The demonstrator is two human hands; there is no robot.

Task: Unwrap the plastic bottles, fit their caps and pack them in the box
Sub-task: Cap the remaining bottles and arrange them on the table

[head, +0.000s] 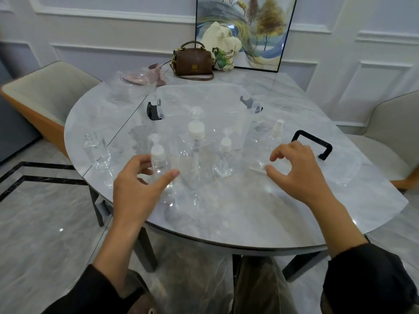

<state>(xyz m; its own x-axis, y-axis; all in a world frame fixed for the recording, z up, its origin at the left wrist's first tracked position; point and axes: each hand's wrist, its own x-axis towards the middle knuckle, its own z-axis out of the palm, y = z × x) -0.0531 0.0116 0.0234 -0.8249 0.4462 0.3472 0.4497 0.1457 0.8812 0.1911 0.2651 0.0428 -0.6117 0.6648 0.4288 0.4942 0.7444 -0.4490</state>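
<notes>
Several clear plastic bottles stand on the marble table (238, 214). A tall pump bottle (196, 143) with a white cap is in the middle. A small pump bottle (158, 158) stands at its left and another small one (224, 155) at its right. A spray bottle (273, 138) is further right, and an uncapped square bottle (96, 148) stands at the far left. Behind them sits the clear storage box (199, 103) with black clips. My left hand (138, 189) hovers next to the left small bottle, fingers spread. My right hand (297, 171) hovers over the table, loosely curled, holding nothing.
The box's clear lid with a black handle (314, 143) lies at the right. Crumpled plastic wrap (127, 85) lies at the back left. A brown handbag (193, 61), a cloth bag (223, 49) and a framed picture (260, 30) stand at the back. Chairs flank the table.
</notes>
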